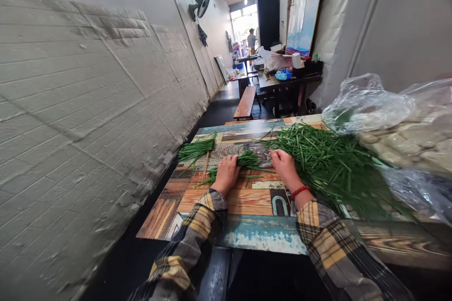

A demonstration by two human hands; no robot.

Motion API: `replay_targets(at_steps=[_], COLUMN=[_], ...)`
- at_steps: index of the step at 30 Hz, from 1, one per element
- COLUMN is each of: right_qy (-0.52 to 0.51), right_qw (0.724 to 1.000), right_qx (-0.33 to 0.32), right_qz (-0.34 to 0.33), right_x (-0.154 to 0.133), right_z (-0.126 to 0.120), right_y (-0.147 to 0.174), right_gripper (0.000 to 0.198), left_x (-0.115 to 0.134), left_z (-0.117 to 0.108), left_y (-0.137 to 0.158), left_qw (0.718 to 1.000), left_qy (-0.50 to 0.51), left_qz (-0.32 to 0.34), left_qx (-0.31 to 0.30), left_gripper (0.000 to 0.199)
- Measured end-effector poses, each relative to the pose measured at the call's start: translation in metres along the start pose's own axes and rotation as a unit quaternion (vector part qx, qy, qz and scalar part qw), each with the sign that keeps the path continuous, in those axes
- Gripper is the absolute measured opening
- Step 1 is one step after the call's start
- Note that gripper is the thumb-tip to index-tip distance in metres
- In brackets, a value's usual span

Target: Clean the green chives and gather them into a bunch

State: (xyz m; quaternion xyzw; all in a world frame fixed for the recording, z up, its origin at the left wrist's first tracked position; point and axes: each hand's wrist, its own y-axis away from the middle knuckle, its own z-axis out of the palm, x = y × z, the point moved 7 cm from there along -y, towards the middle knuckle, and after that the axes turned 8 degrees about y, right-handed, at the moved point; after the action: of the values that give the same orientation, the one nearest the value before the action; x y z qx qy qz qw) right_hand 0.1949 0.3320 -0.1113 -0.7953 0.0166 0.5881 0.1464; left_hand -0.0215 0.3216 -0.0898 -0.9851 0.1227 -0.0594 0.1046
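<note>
My left hand (227,172) is closed round a small bunch of what look like garlic chives (249,160), lying across the patterned tabletop (243,201). To its right, my right hand (283,164) has its fingers pinched together; anything between them is too small to make out. A large loose heap of the same green chives (323,155) spreads just beyond and to the right of that hand. Over on the left edge of the table lies a separate, neatly gathered bunch (196,149). A few stray stalks (248,178) rest by my left hand.
Clear plastic bags (406,136) with pale contents bulge at the table's right side. A brick wall (88,117) runs along the left. Farther off are a wooden bench (246,102), a cluttered dark table (293,78) and a person (252,40) by the bright doorway.
</note>
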Motion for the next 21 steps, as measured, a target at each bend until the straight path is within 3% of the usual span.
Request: replay_targets(at_steps=[4, 7, 12, 15, 18, 21], right_qy=[0.096, 0.258, 0.417, 0.457, 0.465, 0.393], right_qw=[0.993, 0.954, 0.891, 0.869, 0.864, 0.891], right_qx=[-0.056, -0.126, -0.167, -0.184, -0.182, -0.205], right_qz=[-0.041, -0.080, -0.065, -0.055, -0.061, -0.094], right_x=[-0.009, -0.013, -0.011, -0.012, -0.018, -0.031], right_z=[0.004, 0.012, 0.012, 0.011, 0.012, 0.019], right_y=[0.005, 0.013, 0.021, 0.025, 0.027, 0.032], right_gripper=[0.024, 0.017, 0.011, 0.012, 0.015, 0.014], left_x=[-0.002, -0.005, -0.008, 0.001, 0.019, 0.037], left_z=[-0.001, -0.012, -0.031, -0.028, -0.031, -0.043], left_y=[-0.005, 0.004, 0.015, 0.016, 0.021, 0.029], left_qw=[0.997, 0.981, 0.900, 0.872, 0.874, 0.886], left_qy=[0.072, 0.176, 0.390, 0.451, 0.456, 0.421], left_qz=[0.001, 0.019, 0.006, 0.005, 0.054, 0.122], left_qx=[0.028, 0.078, 0.196, 0.190, 0.160, 0.152], left_gripper=[0.045, 0.053, 0.032, 0.024, 0.021, 0.024])
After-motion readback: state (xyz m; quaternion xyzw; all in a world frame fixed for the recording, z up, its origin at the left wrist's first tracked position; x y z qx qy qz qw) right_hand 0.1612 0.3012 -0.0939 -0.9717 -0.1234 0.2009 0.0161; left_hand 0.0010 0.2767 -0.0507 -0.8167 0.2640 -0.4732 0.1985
